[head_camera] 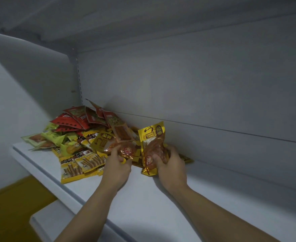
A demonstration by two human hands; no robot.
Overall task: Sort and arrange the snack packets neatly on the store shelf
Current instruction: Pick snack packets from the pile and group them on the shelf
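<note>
A heap of snack packets (77, 137) lies at the left end of the white shelf (143, 198): red ones at the back, green ones at the left, yellow ones in front. My right hand (171, 166) grips a gold-and-orange packet (152, 142) by its lower part and holds it upright near the back wall. My left hand (117, 168) pinches another orange packet (124, 147) at the right edge of the heap. More gold packets lie flat behind both hands.
The grey back panel (196, 95) rises right behind the packets, and an upper shelf (108, 23) hangs overhead. A side wall (12, 102) closes the left end. Another white shelf edge (44, 222) and a yellow floor (7, 206) lie below left.
</note>
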